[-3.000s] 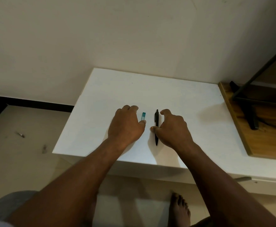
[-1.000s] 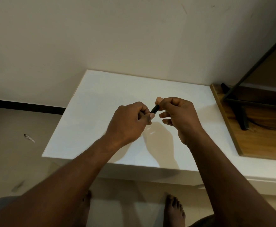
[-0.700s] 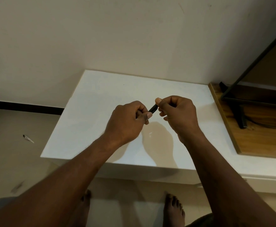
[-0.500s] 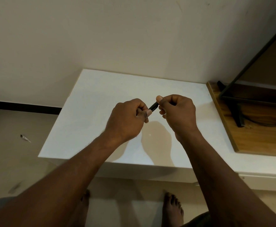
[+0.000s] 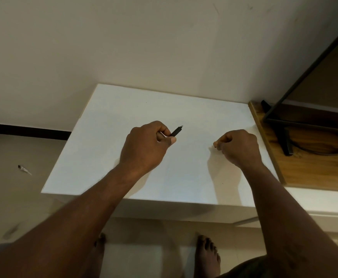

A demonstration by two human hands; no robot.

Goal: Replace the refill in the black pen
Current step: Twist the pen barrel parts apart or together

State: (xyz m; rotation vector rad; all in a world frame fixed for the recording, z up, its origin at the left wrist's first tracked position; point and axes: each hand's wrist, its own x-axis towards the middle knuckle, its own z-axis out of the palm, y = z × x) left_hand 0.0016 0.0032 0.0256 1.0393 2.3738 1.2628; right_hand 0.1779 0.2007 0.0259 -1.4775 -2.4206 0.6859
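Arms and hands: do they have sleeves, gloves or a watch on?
No. The left arm and the right arm are bare as far as the picture shows, with no sleeves. The left hand and right hand wear no gloves, and no rings or watch show.

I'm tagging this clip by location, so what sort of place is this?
Probably a room in a home: bare feet on a plain floor, a white table against the wall, and a wooden surface with a black frame beside it.

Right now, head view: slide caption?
Left hand grips the black pen barrel; right hand, apart from it, pinches a small dark piece over the white table.
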